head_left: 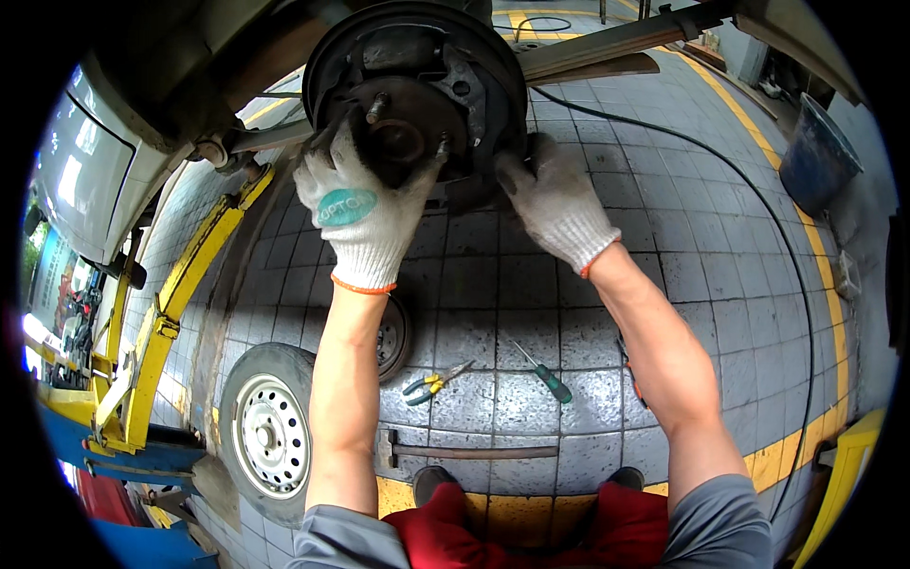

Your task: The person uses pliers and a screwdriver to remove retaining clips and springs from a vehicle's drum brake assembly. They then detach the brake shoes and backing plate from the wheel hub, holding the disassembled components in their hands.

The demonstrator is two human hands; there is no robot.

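Above me hangs a drum brake assembly point(455, 57), with a dark round backing plate, a hub with studs and brake shoe parts. My left hand point(365, 204), in a white knit glove with dark fingers, is curled against the hub's lower left side. Its fingertips are partly lost in the dark parts, and what they grip cannot be made out. My right hand point(559, 204), gloved alike, has its fingers closed at the backing plate's lower right rim. Some of those fingers are hidden behind the rim.
Below lie yellow-handled pliers point(436, 383), a green screwdriver point(550, 381), a long-handled hammer point(474, 452) and a red-handled tool point(633, 379). A wheel point(270, 436) and brake drum point(393, 341) rest left. Around stand a yellow lift arm point(175, 294), a black hose point(749, 180) and a bucket point(817, 156).
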